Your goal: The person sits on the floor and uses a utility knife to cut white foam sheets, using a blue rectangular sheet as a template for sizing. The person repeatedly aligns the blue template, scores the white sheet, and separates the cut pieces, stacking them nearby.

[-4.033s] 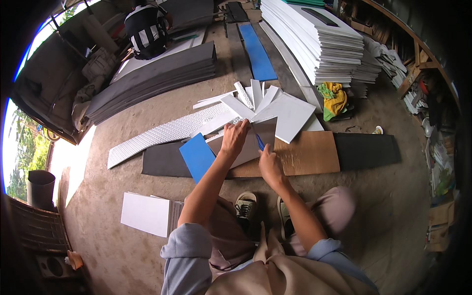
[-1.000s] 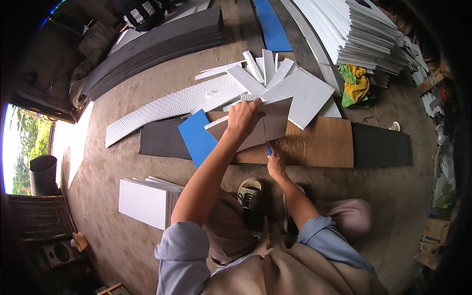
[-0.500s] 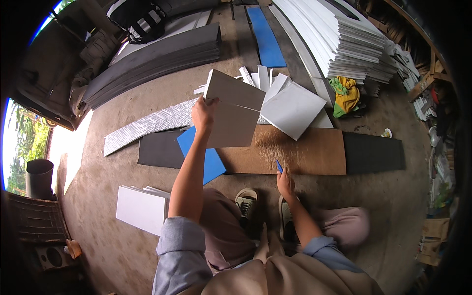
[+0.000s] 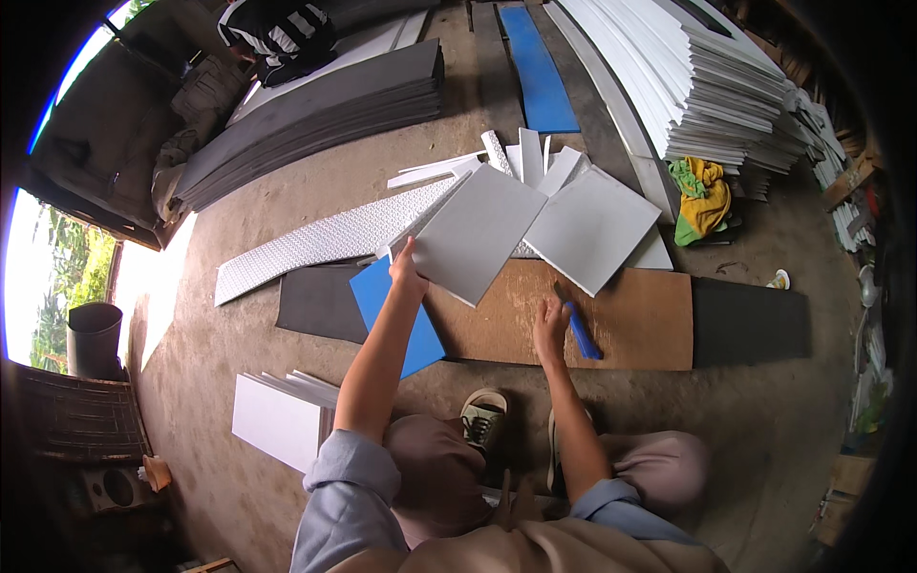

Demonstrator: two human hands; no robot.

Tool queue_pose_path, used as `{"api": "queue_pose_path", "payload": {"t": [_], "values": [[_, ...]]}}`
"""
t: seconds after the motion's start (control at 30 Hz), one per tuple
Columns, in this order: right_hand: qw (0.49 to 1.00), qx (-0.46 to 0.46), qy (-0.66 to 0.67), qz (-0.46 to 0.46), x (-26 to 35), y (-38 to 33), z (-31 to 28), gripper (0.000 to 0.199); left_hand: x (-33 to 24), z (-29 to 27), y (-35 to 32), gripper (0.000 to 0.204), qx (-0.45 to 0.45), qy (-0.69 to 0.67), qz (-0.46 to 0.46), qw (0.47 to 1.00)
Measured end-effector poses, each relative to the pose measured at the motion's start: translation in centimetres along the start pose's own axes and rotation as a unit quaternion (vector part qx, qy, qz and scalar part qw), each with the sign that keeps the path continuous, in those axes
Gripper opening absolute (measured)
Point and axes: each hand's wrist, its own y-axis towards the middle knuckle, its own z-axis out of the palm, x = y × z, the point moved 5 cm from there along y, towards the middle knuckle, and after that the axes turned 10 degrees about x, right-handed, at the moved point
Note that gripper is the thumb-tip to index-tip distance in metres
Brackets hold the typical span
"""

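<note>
My left hand [image 4: 409, 269] grips a white foam board [image 4: 482, 234] by its lower left edge, tilted above the brown board [image 4: 621, 310]. A narrower white strip [image 4: 435, 212] shows along the far left side of that board, next to my fingers. My right hand [image 4: 551, 328] is closed on a blue-handled utility knife [image 4: 583, 332] over the brown board; the handle sticks out to the right and a dark tip points away from me. Another white foam board [image 4: 594, 229] lies just beyond. Under my left forearm is a blue foam sheet [image 4: 409, 329].
White foam pieces [image 4: 277, 415] are stacked at left. Dark sheets [image 4: 315, 124] and tall white sheets [image 4: 721, 105] are piled farther off. A textured white strip [image 4: 315, 239], yellow-green cloth [image 4: 702, 196] and blue strip [image 4: 538, 76] lie around. A person in black and white [image 4: 282, 33] is at the back.
The white board has tilted and turned, its narrow strip swinging to the left side. My right hand has moved up and the knife has turned, now showing much more of its blue handle.
</note>
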Motion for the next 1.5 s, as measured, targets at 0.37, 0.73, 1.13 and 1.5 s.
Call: {"api": "queue_pose_path", "payload": {"t": [0.37, 0.73, 1.13, 1.5], "values": [[0.807, 0.403, 0.430, -0.028, 22.1, -1.8, 8.4, 0.036, -9.7, -7.4, -13.1, 0.052, 0.033, -0.077, 0.225, 0.971], [0.685, 0.670, 0.207, -0.196, 32.3, -19.0, 16.2, 0.042, -8.8, -24.8, -37.7, 0.043, -0.198, 0.051, 0.415, 0.887], [0.706, 0.597, -0.096, -0.368, 30.3, -26.1, 25.6, 0.042, -7.2, -36.3, -37.8, 0.052, -0.323, 0.127, 0.335, 0.876], [0.685, 0.540, -0.170, -0.457, 36.1, -18.7, 11.8, 0.027, -14.1, -23.4, -36.4, 0.073, -0.289, 0.515, 0.392, 0.705]]}}
